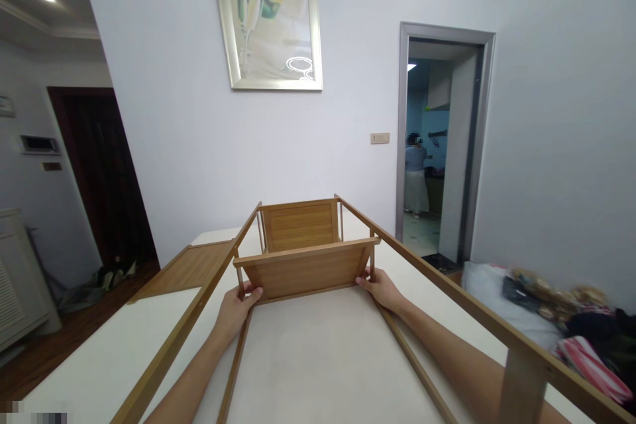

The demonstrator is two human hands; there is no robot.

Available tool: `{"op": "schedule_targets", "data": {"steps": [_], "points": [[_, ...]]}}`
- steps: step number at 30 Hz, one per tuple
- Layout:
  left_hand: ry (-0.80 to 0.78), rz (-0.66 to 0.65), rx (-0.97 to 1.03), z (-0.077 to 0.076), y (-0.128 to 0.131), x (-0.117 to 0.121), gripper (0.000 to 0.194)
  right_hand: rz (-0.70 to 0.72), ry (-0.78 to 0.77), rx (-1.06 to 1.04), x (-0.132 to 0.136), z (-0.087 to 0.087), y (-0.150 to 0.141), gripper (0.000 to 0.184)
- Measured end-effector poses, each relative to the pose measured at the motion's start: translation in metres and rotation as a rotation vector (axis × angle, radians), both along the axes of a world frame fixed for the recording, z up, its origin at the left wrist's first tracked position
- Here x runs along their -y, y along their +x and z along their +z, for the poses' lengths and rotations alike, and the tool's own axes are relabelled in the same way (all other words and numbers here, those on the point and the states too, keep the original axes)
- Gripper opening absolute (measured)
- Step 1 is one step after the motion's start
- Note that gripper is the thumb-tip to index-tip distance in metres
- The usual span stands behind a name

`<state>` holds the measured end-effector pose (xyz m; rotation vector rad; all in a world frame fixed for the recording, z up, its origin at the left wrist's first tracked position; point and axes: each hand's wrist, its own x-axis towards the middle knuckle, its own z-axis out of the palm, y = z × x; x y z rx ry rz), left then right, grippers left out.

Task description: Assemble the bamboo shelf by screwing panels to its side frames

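A bamboo folding shelf frame (427,271) lies on its side on a white table (318,351), its long rails running toward me. My left hand (237,308) grips the left lower corner of a tilted shelf panel (308,271). My right hand (381,287) grips the right lower corner of the same panel. A second shelf panel (301,224) stands upright farther back in the frame. Another panel (185,270) lies flat outside the frame on the left.
A heap of clothes and bags (561,318) lies at the table's right. A framed picture (271,16) hangs on the wall ahead. Through an open doorway (437,146) a person (416,175) stands in another room. Dark door at left.
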<state>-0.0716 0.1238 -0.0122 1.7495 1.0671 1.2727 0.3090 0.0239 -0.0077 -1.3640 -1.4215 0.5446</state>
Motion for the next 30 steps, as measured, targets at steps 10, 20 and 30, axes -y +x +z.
{"op": "schedule_targets", "data": {"steps": [10,20,30], "points": [[-0.057,0.004,0.052,0.001,-0.001,0.004,0.047,0.17,-0.089,-0.115,0.016,0.013,0.005,0.038],[-0.15,-0.165,0.145,-0.001,-0.008,0.002,0.041,0.253,0.056,-0.306,0.018,0.044,0.0,0.058],[-0.266,-0.225,0.354,-0.002,0.001,0.006,0.042,0.228,0.107,-0.44,0.021,0.06,0.008,0.068]]}}
